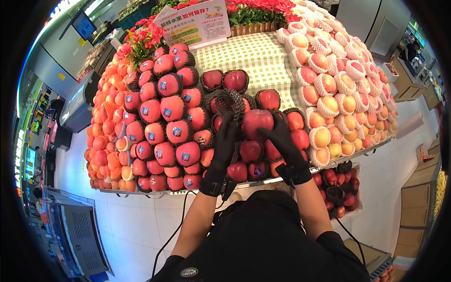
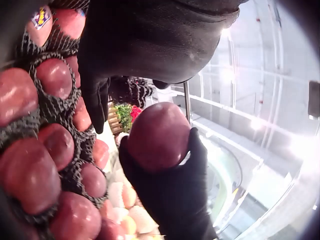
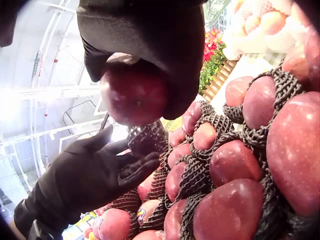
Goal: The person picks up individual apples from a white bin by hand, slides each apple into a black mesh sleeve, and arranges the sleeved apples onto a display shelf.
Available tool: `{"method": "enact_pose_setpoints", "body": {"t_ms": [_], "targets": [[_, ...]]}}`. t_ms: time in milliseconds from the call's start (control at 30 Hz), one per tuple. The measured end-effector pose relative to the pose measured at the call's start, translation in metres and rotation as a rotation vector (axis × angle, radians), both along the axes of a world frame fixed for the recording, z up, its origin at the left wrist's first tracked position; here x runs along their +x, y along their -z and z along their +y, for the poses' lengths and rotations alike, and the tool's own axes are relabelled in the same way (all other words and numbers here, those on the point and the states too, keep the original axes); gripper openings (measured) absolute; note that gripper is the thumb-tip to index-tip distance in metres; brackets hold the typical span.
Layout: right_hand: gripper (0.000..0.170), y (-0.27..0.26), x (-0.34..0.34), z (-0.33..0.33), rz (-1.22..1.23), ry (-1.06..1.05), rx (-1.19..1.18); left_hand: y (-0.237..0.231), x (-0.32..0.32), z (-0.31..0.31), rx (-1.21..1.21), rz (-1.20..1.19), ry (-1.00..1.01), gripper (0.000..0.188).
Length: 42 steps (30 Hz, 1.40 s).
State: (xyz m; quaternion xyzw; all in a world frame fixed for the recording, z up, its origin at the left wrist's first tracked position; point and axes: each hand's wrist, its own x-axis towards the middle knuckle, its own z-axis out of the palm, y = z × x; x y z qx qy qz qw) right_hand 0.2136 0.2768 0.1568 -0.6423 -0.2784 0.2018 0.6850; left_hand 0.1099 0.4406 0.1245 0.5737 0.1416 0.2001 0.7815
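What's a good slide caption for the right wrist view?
A right hand grips a bare red apple; the left hand holds a black mesh sleeve.

- Nearest the middle front, we find a round dark-red apple [image 1: 257, 124] in the right black-gloved hand [image 1: 283, 141], above other netted apples [image 1: 250, 151].
- Just left of it, we find a black foam net [image 1: 229, 102] at the fingers of the left black-gloved hand [image 1: 225, 143].
- Left of both hands, we see stacked red stickered apples [image 1: 169, 109]; farther left, round orange-red fruit [image 1: 101, 127].
- Right, we see pink-yellow round fruit in white foam nets [image 1: 327, 106].
- Behind the middle, we see a green-and-white checked cloth [image 1: 256, 61]; at its back left, a white printed sign [image 1: 195, 23]; at its back, red flowers [image 1: 268, 9].
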Motion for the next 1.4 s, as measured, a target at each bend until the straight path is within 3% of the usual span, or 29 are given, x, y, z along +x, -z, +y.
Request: {"method": "enact_pose_setpoints", "body": {"t_ms": [67,200,300,400,500,567,700,800,1000,1100,1300,1400], "targets": [[0.061,0.005,0.007,-0.003,-0.1,0.08,-0.034,0.013,0.0,0.005,0.183,0.024,-0.099,0.043],[0.059,-0.002,0.009,-0.01,0.038,-0.008,0.018,0.029,0.0,0.018,0.71,0.075,-0.305,0.033],[0.058,-0.008,-0.001,-0.011,0.082,0.04,0.021,0.024,0.004,0.017,0.623,0.142,-0.323,0.027],[0.058,-0.018,-0.016,-0.01,0.325,0.003,0.162,0.012,0.003,0.015,0.691,0.176,-0.289,0.028],[0.057,-0.029,-0.02,-0.006,0.37,-0.02,0.102,0.014,0.011,0.01,0.767,-0.041,-0.329,0.031],[0.058,-0.026,-0.021,0.001,0.341,-0.031,0.118,0.025,0.013,0.01,0.805,-0.089,-0.294,0.039],[0.059,-0.015,-0.02,0.008,0.252,0.013,0.045,-0.003,0.005,-0.007,0.871,-0.102,-0.179,0.053],[0.062,-0.012,-0.015,0.01,0.095,0.084,-0.078,-0.012,-0.001,-0.012,0.931,-0.057,-0.158,0.059],[0.067,-0.023,-0.015,0.013,0.062,0.094,-0.158,-0.039,-0.001,-0.018,1.045,-0.082,-0.099,0.065],[0.072,-0.021,-0.017,0.015,-0.06,0.187,-0.239,-0.039,0.0,-0.019,1.062,-0.106,-0.076,0.065],[0.084,-0.026,-0.02,0.022,-0.028,0.238,-0.23,-0.028,0.0,-0.02,1.143,-0.082,-0.055,0.071],[0.089,-0.007,-0.016,0.029,-0.177,0.355,-0.278,-0.025,-0.003,-0.024,1.162,-0.085,-0.06,0.075]]}}
